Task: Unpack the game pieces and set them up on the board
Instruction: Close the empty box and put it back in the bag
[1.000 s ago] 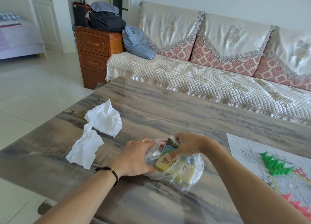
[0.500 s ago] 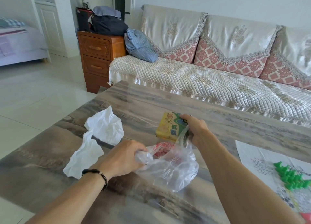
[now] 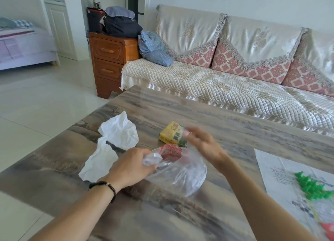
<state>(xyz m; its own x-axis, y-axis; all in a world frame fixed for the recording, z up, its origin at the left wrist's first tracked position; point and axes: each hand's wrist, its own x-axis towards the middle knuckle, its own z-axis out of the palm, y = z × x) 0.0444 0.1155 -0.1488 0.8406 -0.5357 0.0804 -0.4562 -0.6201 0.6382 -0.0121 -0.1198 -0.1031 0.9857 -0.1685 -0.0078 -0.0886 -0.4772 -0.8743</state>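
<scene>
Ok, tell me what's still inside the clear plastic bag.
A red patterned box shows through the clear plastic bag, near the mouth bunched in the left hand. Anything beneath the box is hidden by it and the crumpled plastic.

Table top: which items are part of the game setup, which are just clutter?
Job:
plastic bag, gripped by left hand
red box inside it
yellow box, out on the table by right hand
board sheet
green pieces

Lying about:
crumpled white paper
backpack
striped bag

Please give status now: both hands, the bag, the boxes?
Left hand grips plastic bag neck. Right hand blurred, grip unclear, by yellow box on table. Red box in bag.
</scene>
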